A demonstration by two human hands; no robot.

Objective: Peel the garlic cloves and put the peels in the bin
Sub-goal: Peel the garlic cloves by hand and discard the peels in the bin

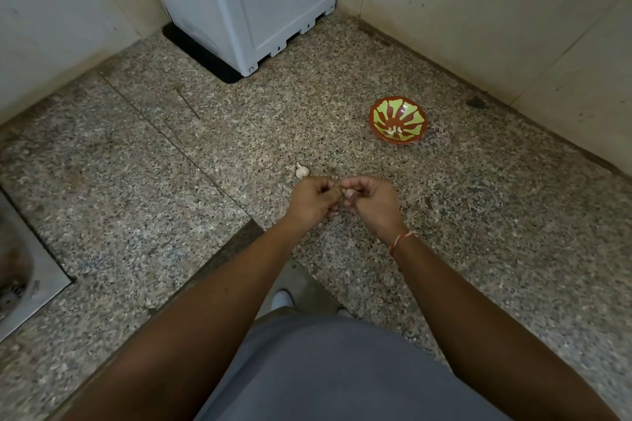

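Left hand [313,200] and right hand [367,200] curled together, pinching garlic clove [343,194] between fingertips. Garlic bulb [301,171] on counter [239,147] just beyond. Bowl [397,120] farther right holds cloves.

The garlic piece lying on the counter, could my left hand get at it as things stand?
Probably yes. The garlic piece lies just beyond the left hand with bare counter between them, nothing blocking. But both hands are curled together around something small, so the left hand would first have to let go.

I see left hand [313,200] and right hand [371,198] curled, fingertips meeting on small garlic clove [343,194], near side of bowl [397,120]; garlic bulb [302,170] just beyond hands; grey appliance [246,0] far beyond bowl
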